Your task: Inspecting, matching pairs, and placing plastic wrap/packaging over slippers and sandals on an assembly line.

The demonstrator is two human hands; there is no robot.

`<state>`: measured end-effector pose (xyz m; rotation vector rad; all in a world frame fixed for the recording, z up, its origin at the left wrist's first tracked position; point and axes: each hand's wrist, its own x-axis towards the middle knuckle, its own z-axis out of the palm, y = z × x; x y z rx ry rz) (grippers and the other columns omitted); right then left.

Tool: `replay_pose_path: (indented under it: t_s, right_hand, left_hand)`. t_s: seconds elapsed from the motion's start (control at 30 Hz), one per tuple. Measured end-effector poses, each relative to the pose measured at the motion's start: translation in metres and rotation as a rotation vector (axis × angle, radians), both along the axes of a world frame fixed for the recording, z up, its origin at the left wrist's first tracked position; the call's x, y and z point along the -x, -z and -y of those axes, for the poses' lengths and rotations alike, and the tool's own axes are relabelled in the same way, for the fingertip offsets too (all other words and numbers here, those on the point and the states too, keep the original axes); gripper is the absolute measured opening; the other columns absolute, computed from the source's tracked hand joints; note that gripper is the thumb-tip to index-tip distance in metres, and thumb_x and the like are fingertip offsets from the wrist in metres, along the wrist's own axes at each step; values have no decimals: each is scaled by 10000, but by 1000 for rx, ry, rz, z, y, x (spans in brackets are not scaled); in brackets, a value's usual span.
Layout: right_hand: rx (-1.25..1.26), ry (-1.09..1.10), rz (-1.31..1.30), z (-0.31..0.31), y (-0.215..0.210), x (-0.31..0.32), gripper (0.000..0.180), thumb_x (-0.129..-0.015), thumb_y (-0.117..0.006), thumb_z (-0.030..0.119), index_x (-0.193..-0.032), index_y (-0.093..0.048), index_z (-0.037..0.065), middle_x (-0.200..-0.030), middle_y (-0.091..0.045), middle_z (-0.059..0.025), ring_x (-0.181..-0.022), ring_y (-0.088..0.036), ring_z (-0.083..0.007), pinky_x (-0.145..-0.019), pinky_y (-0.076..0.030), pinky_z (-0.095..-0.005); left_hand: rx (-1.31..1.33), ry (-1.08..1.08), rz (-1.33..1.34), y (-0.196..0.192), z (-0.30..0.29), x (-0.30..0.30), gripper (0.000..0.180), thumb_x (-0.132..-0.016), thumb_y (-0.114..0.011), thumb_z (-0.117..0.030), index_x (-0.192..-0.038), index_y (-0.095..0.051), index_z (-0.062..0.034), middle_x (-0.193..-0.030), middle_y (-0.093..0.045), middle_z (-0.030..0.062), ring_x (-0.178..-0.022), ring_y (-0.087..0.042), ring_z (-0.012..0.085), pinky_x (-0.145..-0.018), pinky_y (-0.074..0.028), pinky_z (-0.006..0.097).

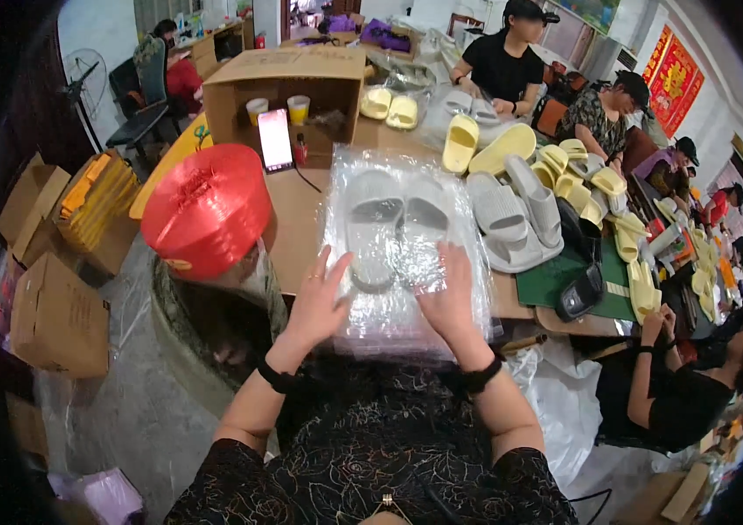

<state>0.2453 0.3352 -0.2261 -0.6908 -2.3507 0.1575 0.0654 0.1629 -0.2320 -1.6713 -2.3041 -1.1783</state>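
Observation:
A pair of grey slide slippers [375, 227] lies side by side on a stack of clear plastic bags [355, 325] at the table's near edge. Glossy film covers them, so they look to be inside the top bag. My left hand [317, 302] is open with fingers spread, at the left edge of the film near the slippers' heel end. Flat on the film by the right slipper's heel rests my right hand [446, 297], its fingers stretched out. Neither hand grips anything.
A big red roll of plastic twine [207, 210] stands left. Behind are an open cardboard box [279, 70] and an upright phone [275, 140]. Grey slippers [511, 219] and yellow slippers [461, 144] are heaped right, by a green cutting mat [546, 289]. Several people sit along the table.

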Motion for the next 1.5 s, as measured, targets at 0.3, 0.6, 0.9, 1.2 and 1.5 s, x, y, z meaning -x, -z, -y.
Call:
replay_pose_path:
  t_s: [0.3, 0.6, 0.9, 1.2, 1.5]
  right_hand:
    - [900, -433, 29, 8, -17, -128, 328, -842, -711, 73, -1165, -662, 52, -1100, -687, -121, -915, -669, -237, -767, -536, -314]
    - [210, -298, 114, 5, -16, -115, 643, -712, -674, -46, -1303, -576, 188, -1443, -483, -73, -912, -621, -249, -772, -536, -344]
    - [293, -389, 13, -5, 6, -108, 237, -766, -705, 11, -987, -705, 99, -1235, -655, -75, -961, -658, -257, -784, -537, -329]
    - [732, -173, -297, -24, 31, -114, 147, -938, -580, 97, -917, -695, 9, -977, -708, -101, -859, -640, -170, -731, -489, -275]
    - [609, 145, -349, -47, 31, -93, 223, -916, -614, 209, -869, -714, 15, -692, -656, -75, -624, -625, -192, -586, -462, -314]
  left_hand:
    - [-42, -131, 204, 2, 15, 22, 465, -798, -592, -33, -1256, -603, -106, -1110, -589, 153, -887, -608, 296, -794, -492, 387]
    - [-147, 284, 565, 11, 53, 52, 473, -809, -499, 88, -1254, -606, -32, -1434, -510, 127, -771, -594, 108, -757, -485, 245]
    - [-48, 318, -7, 0, 35, 42, 247, -813, -674, -24, -1035, -718, -122, -1334, -604, 49, -1354, -424, 316, -1085, -371, 408]
    - [-194, 305, 215, 2, 20, 24, 95, -907, -578, -16, -929, -669, -2, -926, -717, 122, -904, -683, 238, -747, -530, 324]
    - [-196, 14, 464, 21, -36, 17, 175, -936, -597, -130, -912, -669, 27, -619, -595, 22, -543, -562, 83, -521, -438, 250]
